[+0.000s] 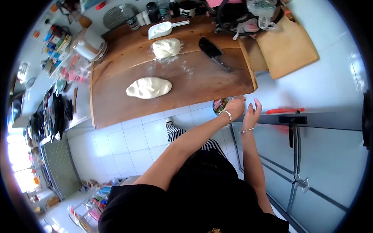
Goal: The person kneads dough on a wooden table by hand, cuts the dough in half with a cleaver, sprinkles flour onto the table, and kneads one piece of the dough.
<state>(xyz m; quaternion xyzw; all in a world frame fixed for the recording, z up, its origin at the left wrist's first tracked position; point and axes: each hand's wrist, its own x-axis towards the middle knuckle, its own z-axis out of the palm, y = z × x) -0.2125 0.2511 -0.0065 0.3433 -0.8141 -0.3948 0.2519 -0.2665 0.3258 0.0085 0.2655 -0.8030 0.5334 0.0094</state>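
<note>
My left hand (234,108), with a bracelet at the wrist, is closed beside the front right corner of the wooden work board (116,112). Whatever it may hold is hidden. Partly behind that hand, below the board's edge, is a round container (220,105) of mixed colourful bits. Close by on the right, my right hand (252,112) has its fingers apart and nothing visible in it. An oval lump of dough (149,87) lies on the board, and a second floury lump (166,48) sits farther back. A dark-bladed cleaver (211,50) lies to their right.
A white scoop (160,30) rests at the back of the board, near bottles and jars. A white appliance (90,44) stands at the left. On the right are a cutting board (287,48), plastic bags (262,15) and a glass-fronted cabinet (326,155) with a red item (284,111) on top.
</note>
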